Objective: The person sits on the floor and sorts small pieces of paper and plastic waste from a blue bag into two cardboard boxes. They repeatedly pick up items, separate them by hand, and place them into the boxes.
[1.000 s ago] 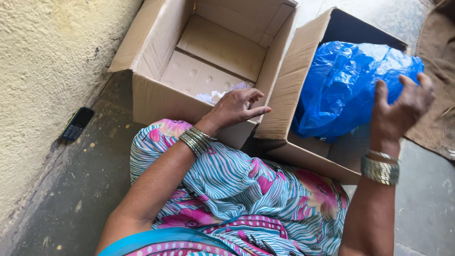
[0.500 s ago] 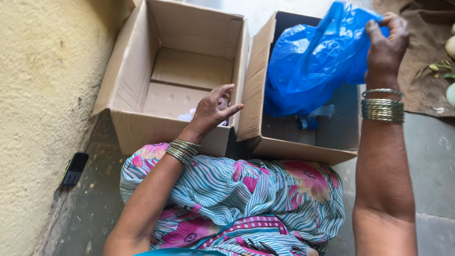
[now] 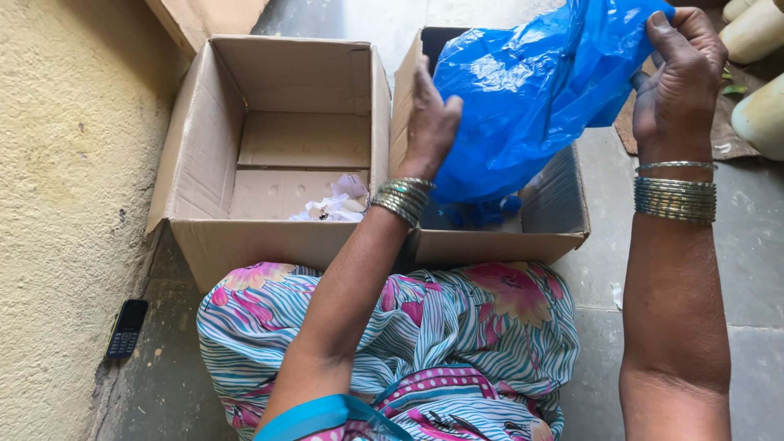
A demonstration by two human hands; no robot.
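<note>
A blue plastic bag (image 3: 523, 98) hangs above the right cardboard box (image 3: 498, 243). My right hand (image 3: 679, 77) grips the bag's upper right edge. My left hand (image 3: 430, 122) is raised against the bag's left side, fingers on the plastic. The bag's tied blue end lies inside the right box. To the left stands an open cardboard box (image 3: 269, 237) with crumpled white paper (image 3: 335, 206) on its bottom. Both wrists carry metal bangles.
A yellow plastered wall (image 3: 65, 163) runs along the left. A small black phone (image 3: 126, 327) lies on the floor by it. Pale rounded vegetables (image 3: 759, 114) rest on a brown sack (image 3: 719, 135) at the upper right. My lap in patterned cloth fills the foreground.
My left hand has left the left box's rim and risen to the bag's left side. The right hand has lifted the bag higher above the right box.
</note>
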